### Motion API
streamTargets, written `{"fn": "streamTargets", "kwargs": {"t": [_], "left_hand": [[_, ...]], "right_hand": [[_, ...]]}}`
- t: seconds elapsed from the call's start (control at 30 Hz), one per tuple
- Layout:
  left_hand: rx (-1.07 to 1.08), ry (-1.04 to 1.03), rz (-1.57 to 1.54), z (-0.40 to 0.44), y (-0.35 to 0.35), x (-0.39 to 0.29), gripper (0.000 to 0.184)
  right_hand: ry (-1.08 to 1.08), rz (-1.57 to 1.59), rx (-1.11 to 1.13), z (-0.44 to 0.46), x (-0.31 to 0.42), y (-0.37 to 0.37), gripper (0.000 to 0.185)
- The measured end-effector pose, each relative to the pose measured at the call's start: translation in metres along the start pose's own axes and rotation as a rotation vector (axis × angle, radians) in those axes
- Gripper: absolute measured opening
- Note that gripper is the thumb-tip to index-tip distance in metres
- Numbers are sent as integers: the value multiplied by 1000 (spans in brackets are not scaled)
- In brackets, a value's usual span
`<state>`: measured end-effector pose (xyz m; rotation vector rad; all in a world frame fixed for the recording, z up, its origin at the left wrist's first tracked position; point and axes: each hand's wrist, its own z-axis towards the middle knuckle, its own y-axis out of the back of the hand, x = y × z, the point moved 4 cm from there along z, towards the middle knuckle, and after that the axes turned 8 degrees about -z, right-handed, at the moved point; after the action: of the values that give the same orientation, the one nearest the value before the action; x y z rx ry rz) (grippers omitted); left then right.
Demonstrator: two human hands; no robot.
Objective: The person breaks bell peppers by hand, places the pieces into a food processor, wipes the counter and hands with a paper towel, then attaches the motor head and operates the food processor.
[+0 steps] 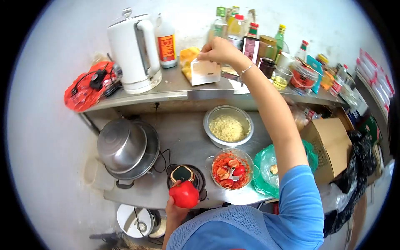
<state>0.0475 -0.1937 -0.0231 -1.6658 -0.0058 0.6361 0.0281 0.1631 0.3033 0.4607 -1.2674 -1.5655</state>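
Note:
My left hand (176,213) holds a red bell pepper (184,194) low at the counter's front edge, beside a dark round appliance base (199,183). My right hand (220,52) reaches up over the shelf with its fingers pinched together at the top of a small white box (206,76). Whether the fingers grip the box or something smaller is hidden. A yellow packet (187,62) stands just left of the box. On the counter, a clear chopper bowl (252,160) contains red pepper chunks, red mash and a blade.
Behind the chopper bowl stands a metal pot (207,127) of chopped pale food. A green plastic bag (263,189) and cardboard box (329,146) lie to the right. Metal basins (123,143) are stacked left. The shelf holds a white kettle (131,54), bottles and jars.

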Motion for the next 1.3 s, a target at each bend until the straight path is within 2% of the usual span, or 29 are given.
{"fn": "streamTargets", "kwargs": {"t": [0.03,0.1,0.13,0.2,0.23,0.33,0.37,0.43,0.47,0.53,0.57,0.67,0.73,0.8,0.87,0.9,0.93,1.0,1.07,1.1,1.17,1.2,1.23,1.27,1.3], "left_hand": [[-31,1,8,1,3,-5,77],[-59,12,19,3,6,-10,76],[-32,-11,43,4,5,-12,76],[-1,-31,72,6,6,-15,75],[4,-36,63,7,7,-14,74],[12,-50,49,8,4,-8,73],[7,-60,56,8,2,-8,73],[2,-70,59,8,3,-4,73],[-3,-78,58,8,3,-2,73],[-2,-81,65,7,4,1,73],[-7,-79,68,7,4,3,72],[-22,-113,93,4,-1,8,72],[-34,-121,102,1,-9,10,71],[-46,-127,108,3,-12,11,71],[-34,-140,103,6,-13,15,68],[-38,-142,98,9,-13,17,68],[-40,-146,107,16,-15,17,67],[-46,-143,105,28,-24,21,66],[-4,-102,81,42,-39,25,63],[-4,-76,73,49,-42,29,60],[-5,-60,58,63,-48,42,58],[-5,-47,49,70,-50,48,56],[-39,-103,73,77,-54,55,55],[97,-119,1,85,-49,65,51],[100,-110,87,84,-67,70,50]], "right_hand": [[-22,-11,-12,2,-4,4,35],[-126,300,79,6,-10,1,44],[-136,298,72,8,-10,-2,44],[-178,-18,111,8,-4,-9,50],[-201,-57,130,3,5,-8,52],[-14,-147,21,13,-3,-18,41],[-14,-146,19,10,1,-14,41],[-218,8,29,6,3,-3,30],[-214,13,22,9,0,-4,30],[-82,-140,-337,19,-4,3,23],[-87,-135,-447,21,-3,3,20],[-22,-221,-538,32,4,-2,23],[23,-277,-504,50,9,7,23],[-63,117,-996,44,21,56,21],[188,308,-1256,27,37,92,21],[318,335,-1261,11,50,104,20],[447,359,-1261,-12,63,108,19],[694,201,-1109,-59,82,97,17],[790,-9,-863,-113,89,58,17],[858,-12,-769,-143,94,36,18],[753,-201,-301,-204,91,-5,16],[810,-226,-213,-233,82,-30,17],[813,-46,-150,-256,69,-58,19],[812,133,-83,-275,58,-75,21],[818,138,-70,-290,54,-75,21]]}}
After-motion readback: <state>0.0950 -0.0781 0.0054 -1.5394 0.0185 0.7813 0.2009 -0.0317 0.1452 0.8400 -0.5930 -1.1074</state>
